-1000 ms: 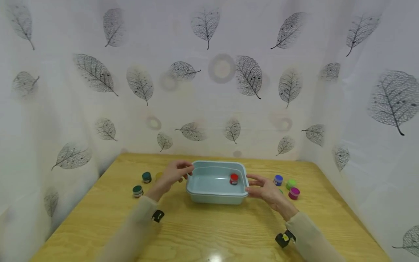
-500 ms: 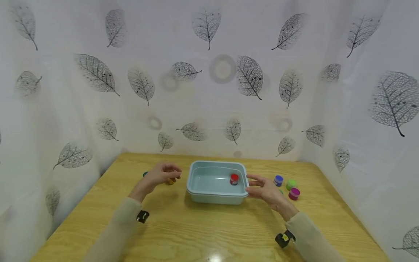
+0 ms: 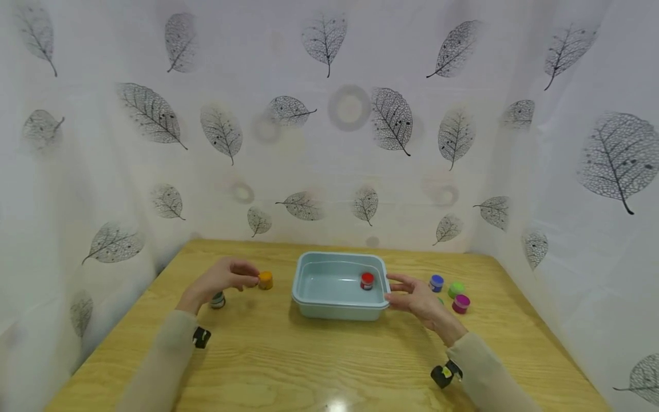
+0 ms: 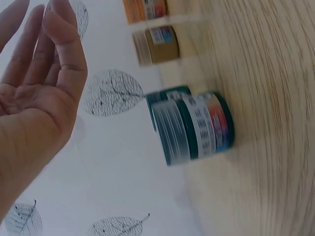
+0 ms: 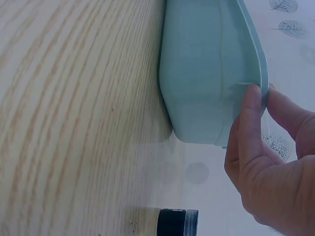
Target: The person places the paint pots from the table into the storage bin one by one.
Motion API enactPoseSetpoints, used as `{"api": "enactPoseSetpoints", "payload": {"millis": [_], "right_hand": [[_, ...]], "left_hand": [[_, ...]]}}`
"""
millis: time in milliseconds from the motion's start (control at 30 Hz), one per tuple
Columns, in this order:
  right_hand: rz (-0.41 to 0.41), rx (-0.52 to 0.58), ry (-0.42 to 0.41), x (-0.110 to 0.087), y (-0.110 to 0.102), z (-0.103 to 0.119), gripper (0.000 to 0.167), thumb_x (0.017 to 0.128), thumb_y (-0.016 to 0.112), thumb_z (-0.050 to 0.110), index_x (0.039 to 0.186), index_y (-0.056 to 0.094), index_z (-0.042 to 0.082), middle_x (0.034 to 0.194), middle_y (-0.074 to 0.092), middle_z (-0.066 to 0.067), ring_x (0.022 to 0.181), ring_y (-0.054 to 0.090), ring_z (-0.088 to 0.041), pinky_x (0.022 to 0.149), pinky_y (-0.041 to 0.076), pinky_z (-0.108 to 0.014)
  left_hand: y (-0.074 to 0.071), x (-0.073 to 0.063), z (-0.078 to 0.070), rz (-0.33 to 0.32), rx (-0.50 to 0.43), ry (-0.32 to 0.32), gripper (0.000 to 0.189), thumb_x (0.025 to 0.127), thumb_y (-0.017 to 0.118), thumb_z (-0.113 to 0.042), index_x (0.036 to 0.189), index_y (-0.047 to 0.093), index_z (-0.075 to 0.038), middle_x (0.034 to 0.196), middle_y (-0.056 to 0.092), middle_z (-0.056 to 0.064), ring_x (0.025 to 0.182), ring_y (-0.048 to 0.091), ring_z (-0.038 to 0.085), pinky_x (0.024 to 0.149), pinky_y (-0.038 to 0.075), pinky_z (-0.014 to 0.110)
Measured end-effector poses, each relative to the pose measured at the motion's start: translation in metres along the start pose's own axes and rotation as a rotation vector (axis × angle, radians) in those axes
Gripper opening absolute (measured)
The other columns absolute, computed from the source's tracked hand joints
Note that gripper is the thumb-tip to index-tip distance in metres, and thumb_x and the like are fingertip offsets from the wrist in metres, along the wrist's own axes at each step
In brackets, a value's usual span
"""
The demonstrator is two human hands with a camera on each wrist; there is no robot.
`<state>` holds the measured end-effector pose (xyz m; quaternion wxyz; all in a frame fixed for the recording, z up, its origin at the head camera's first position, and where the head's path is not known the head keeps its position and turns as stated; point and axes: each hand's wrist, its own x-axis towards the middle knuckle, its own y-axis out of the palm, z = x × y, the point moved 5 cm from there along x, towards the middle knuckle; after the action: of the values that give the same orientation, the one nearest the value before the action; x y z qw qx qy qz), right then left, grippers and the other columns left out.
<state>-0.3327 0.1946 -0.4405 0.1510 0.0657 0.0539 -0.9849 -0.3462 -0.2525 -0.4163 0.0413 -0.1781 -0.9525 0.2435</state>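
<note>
My left hand (image 3: 223, 280) hovers over the left of the table among small paint jars, fingers loosely bent and holding nothing. An orange jar (image 3: 265, 280) stands just beyond its fingertips. Below the wrist shows a dark green jar (image 3: 218, 300). In the left wrist view, that hand (image 4: 42, 73) is apart from a dark green jar (image 4: 197, 128), another green jar (image 4: 172, 93) behind it, and an ochre jar (image 4: 162, 45). My right hand (image 3: 419, 300) pinches the right rim of a pale blue plastic basin (image 3: 342, 312); thumb and finger straddle the rim in the right wrist view. A red jar (image 3: 367, 281) sits inside the basin.
Right of the basin stand a blue jar (image 3: 436, 282), a light green jar (image 3: 456, 289) and a magenta jar (image 3: 460, 304). Another green jar is mostly behind the right hand. A leaf-patterned curtain (image 3: 329, 166) surrounds the back and sides of the wooden table (image 3: 319, 360).
My left hand has moved left, away from the basin's left rim, to above the jars. The orange jar has come into view. The right hand stays on the rim.
</note>
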Motion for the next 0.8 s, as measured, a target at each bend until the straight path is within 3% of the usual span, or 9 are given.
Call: {"api": "enactPoseSetpoints", "payload": {"millis": [300,500,633,800], "right_hand": [[0.008,0.008,-0.001,0.002,0.003,0.001,0.07,0.088,0.071,0.005,0.148,0.037,-0.001,0.141,0.045,-0.034,0.104,0.067,-0.026,0.092,0.058,-0.041],[-0.004,0.006,0.007,0.002,0.004,-0.003,0.07,0.087,0.072,0.005,0.148,0.038,0.0,0.14,0.045,-0.033,0.101,0.067,-0.023,0.094,0.057,-0.042],[-0.015,-0.011,-0.001,0.001,0.002,-0.002,0.069,0.088,0.072,0.005,0.148,0.038,0.0,0.14,0.045,-0.033,0.102,0.067,-0.024,0.095,0.056,-0.043],[-0.016,-0.022,0.003,0.001,0.001,0.001,0.072,0.086,0.074,0.006,0.148,0.038,0.0,0.139,0.046,-0.032,0.104,0.067,-0.026,0.095,0.056,-0.044]], "left_hand": [[-0.024,-0.013,0.017,-0.069,0.077,-0.042,0.049,0.091,0.07,-0.031,0.127,0.061,0.0,0.125,0.064,0.019,0.104,0.065,0.022,0.086,0.056,0.05],[-0.034,-0.021,0.025,-0.078,0.083,-0.052,0.048,0.092,0.069,-0.03,0.129,0.06,0.0,0.128,0.062,0.021,0.111,0.063,0.028,0.097,0.051,0.054],[-0.039,-0.024,0.03,-0.072,0.085,-0.066,0.051,0.092,0.069,-0.03,0.13,0.058,0.002,0.129,0.061,0.021,0.115,0.06,0.032,0.098,0.05,0.055],[-0.043,-0.025,0.036,-0.016,0.052,-0.075,0.052,0.091,0.07,-0.027,0.13,0.057,0.004,0.13,0.059,0.023,0.112,0.059,0.026,0.094,0.053,0.046]]}}
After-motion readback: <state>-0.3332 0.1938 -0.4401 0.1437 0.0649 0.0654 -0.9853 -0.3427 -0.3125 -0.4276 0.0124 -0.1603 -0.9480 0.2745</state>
